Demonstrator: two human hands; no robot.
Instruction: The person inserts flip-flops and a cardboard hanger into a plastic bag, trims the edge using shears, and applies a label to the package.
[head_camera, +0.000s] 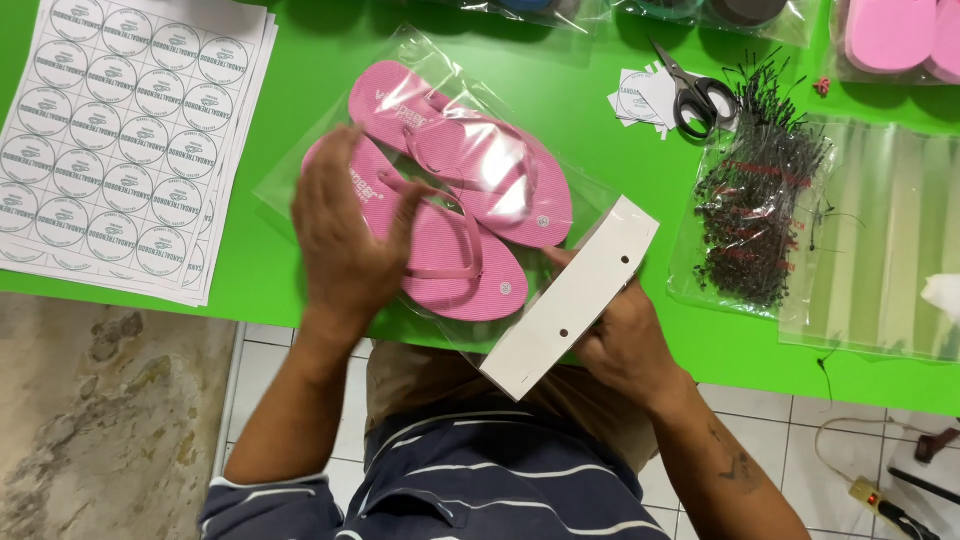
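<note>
Left hand (345, 235) flat on pink flip-flops (470, 200) inside clear bag (420, 60) on green surface (600, 140); right hand (625, 340) grip pinching white header card (575, 300). Align card squarely over bag mouth.

Flip-flops (470, 200) sit in a clear bag (420, 50) at centre of worktop (300, 270). L hand (345, 235) lies on the near-left sandal; R hand (625, 340) w/ folded card header (575, 295) at bag's near-right end. Sticker sheets (120, 140) far left. Scissors (695, 95) on paper tags (640, 95), far right of bag. Bag of tag pins (755, 215) right of header, empty bags (880, 240) further right.
</note>
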